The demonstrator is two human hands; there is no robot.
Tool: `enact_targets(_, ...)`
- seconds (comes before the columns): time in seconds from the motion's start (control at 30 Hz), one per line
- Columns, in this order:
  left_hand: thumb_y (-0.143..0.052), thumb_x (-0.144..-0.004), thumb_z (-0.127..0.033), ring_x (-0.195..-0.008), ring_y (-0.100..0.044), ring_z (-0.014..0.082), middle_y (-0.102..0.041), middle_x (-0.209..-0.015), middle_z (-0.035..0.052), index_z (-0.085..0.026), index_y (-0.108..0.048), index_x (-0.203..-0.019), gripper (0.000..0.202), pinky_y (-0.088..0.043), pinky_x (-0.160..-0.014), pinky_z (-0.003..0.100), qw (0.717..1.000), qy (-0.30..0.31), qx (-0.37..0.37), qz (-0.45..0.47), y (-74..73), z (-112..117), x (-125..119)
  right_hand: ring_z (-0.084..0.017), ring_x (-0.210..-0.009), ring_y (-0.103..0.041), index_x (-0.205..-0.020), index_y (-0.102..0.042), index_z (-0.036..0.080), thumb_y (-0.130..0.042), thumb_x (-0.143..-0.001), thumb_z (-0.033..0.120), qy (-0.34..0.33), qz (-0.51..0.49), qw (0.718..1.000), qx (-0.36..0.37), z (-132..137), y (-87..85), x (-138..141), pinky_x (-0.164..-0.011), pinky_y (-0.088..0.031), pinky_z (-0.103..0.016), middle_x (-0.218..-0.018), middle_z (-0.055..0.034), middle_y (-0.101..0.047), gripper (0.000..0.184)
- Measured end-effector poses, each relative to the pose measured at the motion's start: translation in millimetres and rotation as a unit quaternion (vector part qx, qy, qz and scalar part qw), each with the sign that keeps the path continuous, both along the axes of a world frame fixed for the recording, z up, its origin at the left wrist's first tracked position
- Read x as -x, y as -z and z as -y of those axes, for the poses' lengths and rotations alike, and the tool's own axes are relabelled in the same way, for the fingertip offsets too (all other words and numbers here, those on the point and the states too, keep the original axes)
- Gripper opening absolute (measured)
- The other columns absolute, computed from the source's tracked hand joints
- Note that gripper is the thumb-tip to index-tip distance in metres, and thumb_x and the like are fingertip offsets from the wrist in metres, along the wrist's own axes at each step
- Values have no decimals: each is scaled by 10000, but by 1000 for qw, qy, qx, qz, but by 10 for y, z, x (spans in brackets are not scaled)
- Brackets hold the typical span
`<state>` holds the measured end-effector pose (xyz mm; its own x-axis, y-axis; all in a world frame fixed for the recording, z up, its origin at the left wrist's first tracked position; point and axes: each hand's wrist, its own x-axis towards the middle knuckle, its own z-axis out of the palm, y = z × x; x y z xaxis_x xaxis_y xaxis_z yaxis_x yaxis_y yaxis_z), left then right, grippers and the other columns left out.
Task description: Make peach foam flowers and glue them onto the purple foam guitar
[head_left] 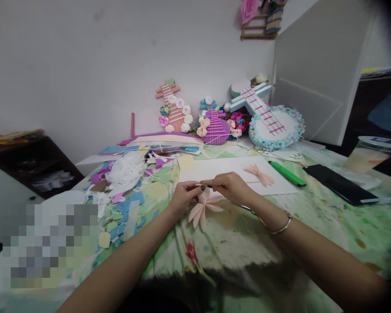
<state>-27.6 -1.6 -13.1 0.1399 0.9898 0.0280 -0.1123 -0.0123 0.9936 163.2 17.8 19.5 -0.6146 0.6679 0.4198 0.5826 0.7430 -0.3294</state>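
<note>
Two pink paper blossoms (pixel 206 201) (pixel 260 175): one mid-frame, petals (pixel 200 217) pointing down; one right-of-centre. Left hand (pixel 185 194), right hand (pixel 231 187) pinch one stick (pixel 199 185), long axis left-right.

Lt's dim, detail soft, RH corners v. dark.

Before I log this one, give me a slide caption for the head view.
The left hand and right hand pinch a thin stick above pale pink petals, with instrument-shaped crafts beyond.

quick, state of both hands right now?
Left hand: closed, pinching fanned pale-pink paper petals at their gathered top.
Right hand: closed, fingers on a thin pale stick.
</note>
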Motion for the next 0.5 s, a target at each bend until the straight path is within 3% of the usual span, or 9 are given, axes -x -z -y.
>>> enact_targets(0.23, -738, -633, -383, -558, -547, 100, -636, -670, 46, -102, -717, -787, 321, -425, -526, 213, 998, 4, 14, 59, -10, -3, -18, -92, -610, -560, -1066, -692, 308, -531, -847, 156, 25, -32, 999, -24, 13, 38, 43, -551, -310, -192, -730, -7, -677, 311)
enact_targets(0.5, -718, -663, -412, -488, -470, 52, -604, -623, 19, -114, -727, -843, 348, -353, -454, 166, 1000, -1, -8, 30, 1, -13, -3, -100, -608, -570, -1079, -666, 223, -569, -829, 193, 50, -90, 995, 11, 6, 44, 46, -606, -356, -202, -756, -12, -702, 271)
